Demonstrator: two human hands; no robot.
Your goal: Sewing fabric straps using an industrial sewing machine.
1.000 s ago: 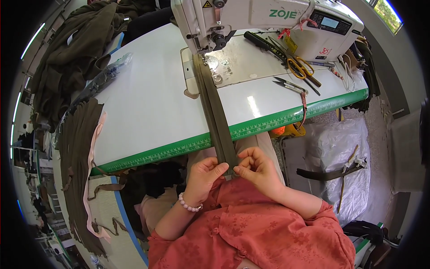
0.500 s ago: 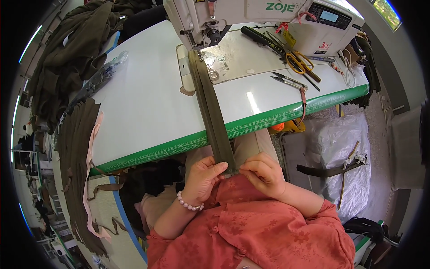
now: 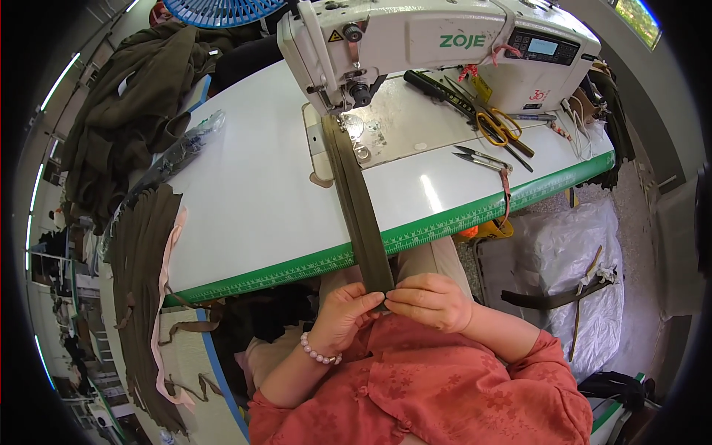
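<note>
A long dark olive fabric strip [image 3: 360, 211] runs from under the head of a white sewing machine [image 3: 445, 44], across the table and over its green front edge to my lap. My left hand [image 3: 347, 315] pinches the strip's near end between thumb and fingers. A beaded bracelet circles that wrist. My right hand [image 3: 430, 300] is closed on the same end from the right, its fingertips close to my left thumb. The fold at the very end is partly hidden behind my fingers.
Thread snips [image 3: 480, 158], yellow-handled scissors [image 3: 497, 127] and a black tool [image 3: 437, 90] lie right of the needle area. A stack of olive strips [image 3: 144, 297] hangs at the left. Olive garments [image 3: 133, 104] pile behind it. A plastic-wrapped bundle [image 3: 586, 259] sits at the right.
My right hand has moved left and closed on the strip's end, beside my left thumb. The whole view has shifted, showing more of the machine's top and a blue fan.
</note>
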